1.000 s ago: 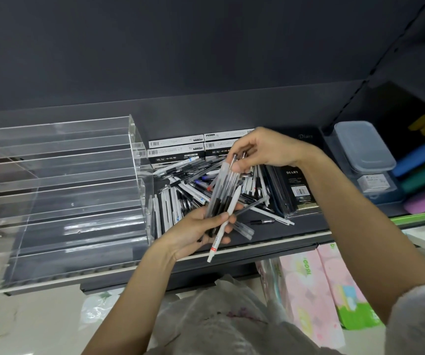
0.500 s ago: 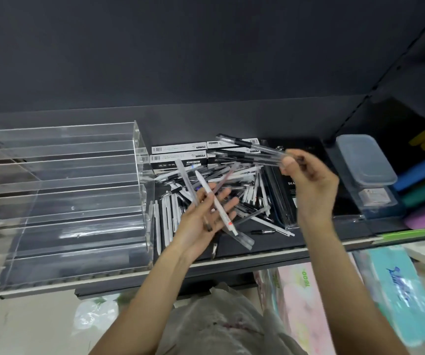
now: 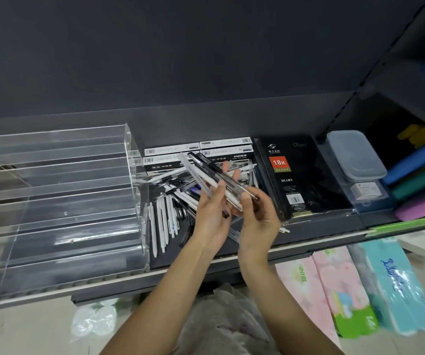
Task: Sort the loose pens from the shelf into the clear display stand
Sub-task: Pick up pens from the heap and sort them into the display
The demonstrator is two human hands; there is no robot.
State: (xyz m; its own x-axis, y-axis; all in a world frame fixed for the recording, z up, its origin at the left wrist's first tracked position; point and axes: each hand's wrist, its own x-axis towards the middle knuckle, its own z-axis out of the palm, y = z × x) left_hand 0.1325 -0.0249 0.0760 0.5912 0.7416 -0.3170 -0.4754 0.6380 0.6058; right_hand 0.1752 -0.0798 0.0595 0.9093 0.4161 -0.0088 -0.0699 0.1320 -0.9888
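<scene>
A heap of loose pens (image 3: 170, 196), white and clear with black ink, lies on the dark shelf between the clear display stand (image 3: 60, 201) and a black diary. The stand on the left has several stepped tiers, and I see no pens in them. My left hand (image 3: 212, 216) and my right hand (image 3: 257, 216) meet above the heap. Together they grip a bunch of pens (image 3: 211, 172) that slants up to the left. The bunch holds white pens and clear pens with black caps. My hands hide part of the heap.
Pen boxes (image 3: 198, 149) stand behind the heap. A black 18K diary (image 3: 293, 175) lies to the right, then a lidded plastic box (image 3: 355, 155) and coloured folders (image 3: 421, 180). Tissue packs (image 3: 360, 285) sit below the shelf edge (image 3: 129, 278).
My right hand came down and left with its clear pens to join my left hand. The two lots are now one bunch held by both hands.
</scene>
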